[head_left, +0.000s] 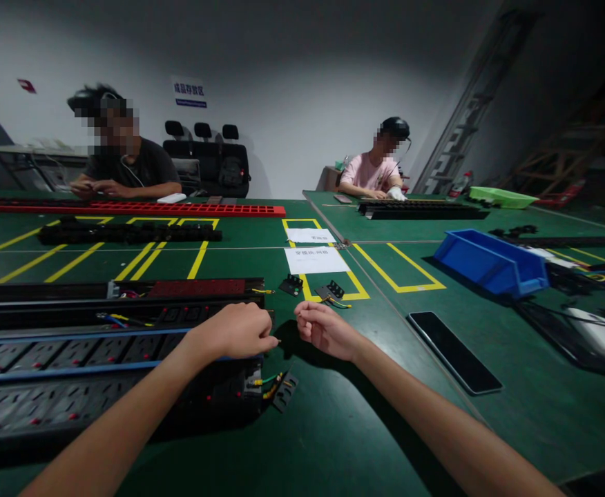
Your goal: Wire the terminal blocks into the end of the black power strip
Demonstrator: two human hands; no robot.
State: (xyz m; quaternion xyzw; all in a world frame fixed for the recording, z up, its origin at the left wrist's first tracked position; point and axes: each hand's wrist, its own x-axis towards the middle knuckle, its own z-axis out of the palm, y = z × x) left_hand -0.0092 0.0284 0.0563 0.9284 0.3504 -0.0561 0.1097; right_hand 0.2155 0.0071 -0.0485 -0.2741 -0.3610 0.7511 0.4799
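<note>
My left hand [235,333] is closed over the right ends of the long black socket strips [90,352], its fingers curled around something I cannot make out. Just to the right, above the green table, my right hand [326,330] has its fingertips pinched together; whatever they hold is too small to name. A gap separates the two hands. Below my left hand, a black end plate [285,392] with yellow and green wires hangs at a strip's end. Two more small black plates [291,284] [332,290] lie beyond my hands.
A phone [454,352] lies right of my right arm, with a blue bin [492,262] behind it. White papers [317,260] lie ahead. Across the table [354,421] sit two people, near a red rack [240,210] and black rails [427,209].
</note>
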